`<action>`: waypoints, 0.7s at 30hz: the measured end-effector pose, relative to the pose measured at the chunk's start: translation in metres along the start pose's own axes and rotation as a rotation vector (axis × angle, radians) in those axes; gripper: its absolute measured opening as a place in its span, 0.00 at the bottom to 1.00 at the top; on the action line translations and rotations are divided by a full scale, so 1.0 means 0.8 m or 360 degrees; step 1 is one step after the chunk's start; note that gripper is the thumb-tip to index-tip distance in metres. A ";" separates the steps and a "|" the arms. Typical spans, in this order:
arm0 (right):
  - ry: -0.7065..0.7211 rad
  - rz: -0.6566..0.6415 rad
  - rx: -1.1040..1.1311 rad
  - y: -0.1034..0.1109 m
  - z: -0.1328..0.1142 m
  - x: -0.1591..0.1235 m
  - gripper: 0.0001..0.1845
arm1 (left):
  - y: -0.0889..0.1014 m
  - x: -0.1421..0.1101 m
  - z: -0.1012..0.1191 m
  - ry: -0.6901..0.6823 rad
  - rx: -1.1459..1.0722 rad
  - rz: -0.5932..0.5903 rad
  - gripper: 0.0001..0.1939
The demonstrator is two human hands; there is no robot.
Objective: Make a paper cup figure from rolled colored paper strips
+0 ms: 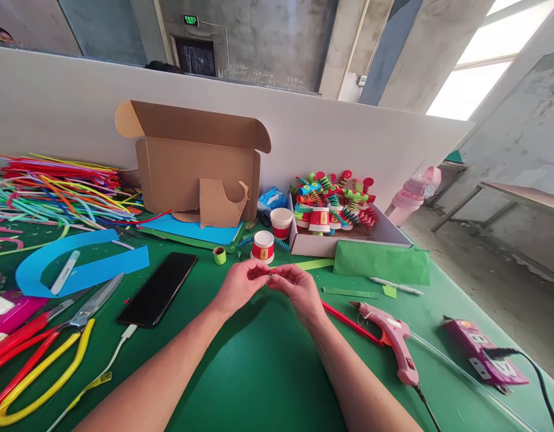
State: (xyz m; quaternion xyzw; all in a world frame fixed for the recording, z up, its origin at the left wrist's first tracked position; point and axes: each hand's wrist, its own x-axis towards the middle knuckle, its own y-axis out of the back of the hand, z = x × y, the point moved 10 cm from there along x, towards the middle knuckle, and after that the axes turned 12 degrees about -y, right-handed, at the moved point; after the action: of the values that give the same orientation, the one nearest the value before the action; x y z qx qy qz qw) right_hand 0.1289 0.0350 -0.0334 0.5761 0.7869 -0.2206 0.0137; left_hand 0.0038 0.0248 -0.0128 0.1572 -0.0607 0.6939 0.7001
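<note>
Above the green tabletop, my left hand (240, 285) and my right hand (299, 291) meet fingertip to fingertip. Both pinch a small red piece (273, 272), mostly hidden by the fingers; its exact kind is unclear. Just beyond them an upside-down red-and-white paper cup (263, 246) has dark teal folded paper strips sticking out at its sides. A short green paper-wrapped tube (219, 255) stands left of that cup. Behind it are stacked paper cups (281, 223). A pink hot glue gun (394, 339) lies right of my right forearm, near a long red strip (349, 321).
To the left lie scissors (85, 312), a black phone (159, 289), a blue paper strip (78, 258) and many pipe cleaners (65, 186). An open cardboard box (186, 162) stands behind. At right are a tray (349, 241) of paper figures, green paper (380, 262) and a purple power block (481, 354).
</note>
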 end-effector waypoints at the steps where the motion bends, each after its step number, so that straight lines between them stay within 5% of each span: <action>1: 0.0009 0.0003 -0.0007 0.000 -0.001 0.000 0.18 | -0.001 0.000 0.001 0.0002 -0.0001 -0.0014 0.12; 15: -0.0093 -0.0117 0.0102 0.002 0.007 0.002 0.17 | -0.001 0.000 0.003 -0.0024 0.0008 -0.0084 0.09; 21: -0.0150 -0.0119 0.0154 0.001 0.014 0.003 0.18 | -0.004 -0.003 -0.006 0.0134 -0.0166 -0.0026 0.09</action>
State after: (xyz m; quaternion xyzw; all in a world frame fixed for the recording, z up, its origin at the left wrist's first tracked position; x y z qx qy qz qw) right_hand 0.1260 0.0337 -0.0441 0.5354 0.7947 -0.2857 0.0146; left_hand 0.0060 0.0242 -0.0184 0.0917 -0.0659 0.6900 0.7149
